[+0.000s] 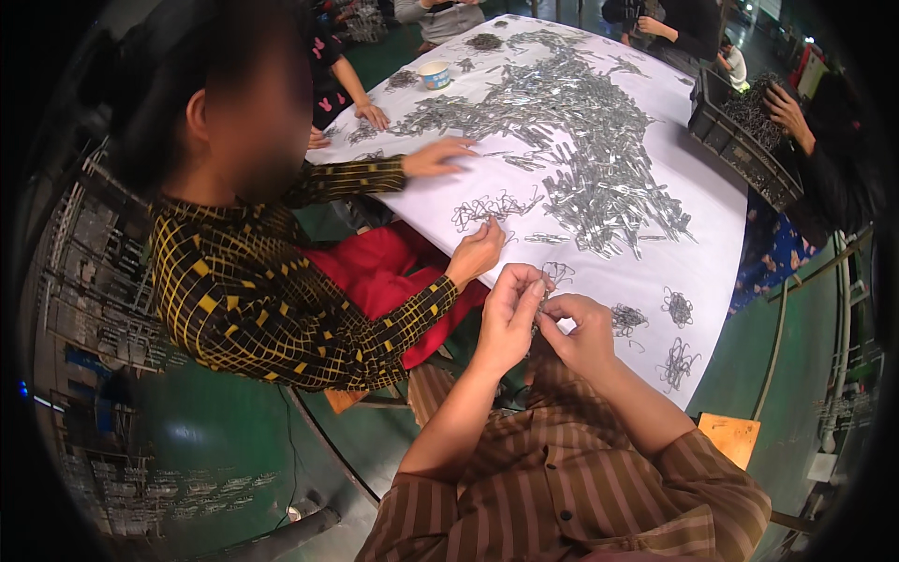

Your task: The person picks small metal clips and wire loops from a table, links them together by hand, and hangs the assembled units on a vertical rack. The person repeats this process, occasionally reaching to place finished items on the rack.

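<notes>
My left hand (510, 318) and my right hand (582, 335) meet over the near edge of the white-covered table (506, 169). Both are closed in a pinch, fingertips almost touching. Whatever small piece lies between them is mostly hidden by the fingers, and I cannot make out its kind. Just beyond my fingertips lie some bent wire hooks (559, 273). Beside my right hand sit small heaps of wire hooks (626, 318), with further bunches (677, 307) to the right. A large spread of flat, narrow metal pieces (599, 192) covers the table's middle.
At my left sits a co-worker in a black-and-yellow checked top (253, 300), both hands over a pile of wire hooks (492, 208). A person at the right holds a black crate (740, 136) of metal parts. A paper tub (434, 75) stands at the far left. Other people surround the table.
</notes>
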A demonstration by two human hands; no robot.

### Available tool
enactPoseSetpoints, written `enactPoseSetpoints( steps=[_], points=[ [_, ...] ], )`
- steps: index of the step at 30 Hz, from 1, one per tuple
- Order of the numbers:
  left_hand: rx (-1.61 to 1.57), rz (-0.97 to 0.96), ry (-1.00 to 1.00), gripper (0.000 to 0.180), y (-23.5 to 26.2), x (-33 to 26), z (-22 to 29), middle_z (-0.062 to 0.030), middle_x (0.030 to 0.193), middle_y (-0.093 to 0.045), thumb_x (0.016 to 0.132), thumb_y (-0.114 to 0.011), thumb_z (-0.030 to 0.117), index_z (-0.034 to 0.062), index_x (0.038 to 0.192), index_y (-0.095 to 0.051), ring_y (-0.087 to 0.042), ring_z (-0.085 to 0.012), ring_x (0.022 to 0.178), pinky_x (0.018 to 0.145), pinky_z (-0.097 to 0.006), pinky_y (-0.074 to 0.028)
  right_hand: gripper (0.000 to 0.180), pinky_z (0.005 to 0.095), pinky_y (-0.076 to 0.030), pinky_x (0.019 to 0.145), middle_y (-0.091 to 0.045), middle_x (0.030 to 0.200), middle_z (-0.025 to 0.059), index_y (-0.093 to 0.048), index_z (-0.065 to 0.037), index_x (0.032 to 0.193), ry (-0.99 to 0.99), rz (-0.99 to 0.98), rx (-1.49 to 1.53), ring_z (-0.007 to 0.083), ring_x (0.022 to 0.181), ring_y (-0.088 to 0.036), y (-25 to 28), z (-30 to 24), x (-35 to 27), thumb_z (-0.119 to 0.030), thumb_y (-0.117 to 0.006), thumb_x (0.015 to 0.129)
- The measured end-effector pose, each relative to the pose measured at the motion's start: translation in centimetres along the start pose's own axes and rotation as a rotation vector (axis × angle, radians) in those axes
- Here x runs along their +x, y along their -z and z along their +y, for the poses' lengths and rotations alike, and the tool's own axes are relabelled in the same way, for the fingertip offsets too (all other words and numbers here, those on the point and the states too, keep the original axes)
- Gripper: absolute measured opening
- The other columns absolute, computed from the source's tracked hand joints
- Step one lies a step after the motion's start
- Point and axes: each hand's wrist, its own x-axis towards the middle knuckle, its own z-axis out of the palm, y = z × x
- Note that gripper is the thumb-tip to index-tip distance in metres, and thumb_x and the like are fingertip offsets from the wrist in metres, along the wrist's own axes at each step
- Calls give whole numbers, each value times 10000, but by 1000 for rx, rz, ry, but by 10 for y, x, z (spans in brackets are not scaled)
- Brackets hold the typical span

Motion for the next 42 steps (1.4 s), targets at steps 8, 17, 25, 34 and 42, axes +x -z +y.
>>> enactPoseSetpoints(
  steps=[8, 17, 25, 34, 42],
  points=[
    [-44, -4, -210, 63, 15, -7, 41, -56, 894, -549, 949, -458, 83, 35, 987, -442, -518, -111, 822, 761, -249, -433, 159, 309, -459, 605, -636, 681, 86, -662, -28, 809, 163, -25, 96, 215, 612, -612, -1, -26, 11, -105, -734, 689],
    [210, 151, -527, 70, 42, -22, 197, -75, 855, -568, 941, -451, 85, 50, 983, -407, -475, -87, 754, 687, -225, -395, 343, 441, -365, 908, -546, 1068, 187, -580, 0, 1048, 162, -112, -347, 381, 1034, -472, -37, 79, -7, -160, -644, 752],
    [333, 249, -1006, 107, 64, -54, 329, -124, 851, -610, 935, -509, 107, 17, 989, -486, -574, -168, 748, 687, -261, -461, 841, 510, -183, 1104, -308, 1409, 169, -350, -97, 1351, 157, -270, -752, 367, 1346, -220, -40, 97, -17, -81, -760, 617],
    [642, 521, -1246, 113, 90, -145, 448, -115, 877, -611, 931, -516, 99, 5, 996, -517, -587, -180, 813, 745, -286, -466, 815, 521, -186, 1103, -308, 1421, 154, -351, -117, 1353, 169, -266, -787, 342, 1361, -214, -43, 121, -10, -39, -736, 639],
    [909, 1029, -1248, 122, 132, -262, 502, -124, 847, -633, 921, -529, 76, -32, 977, -522, -608, -162, 754, 671, -272, -501, 815, 512, -196, 1101, -325, 1412, 146, -349, -119, 1358, 186, -249, -816, 334, 1359, -225, -45, 134, -10, -49, -733, 643]
  ],
)
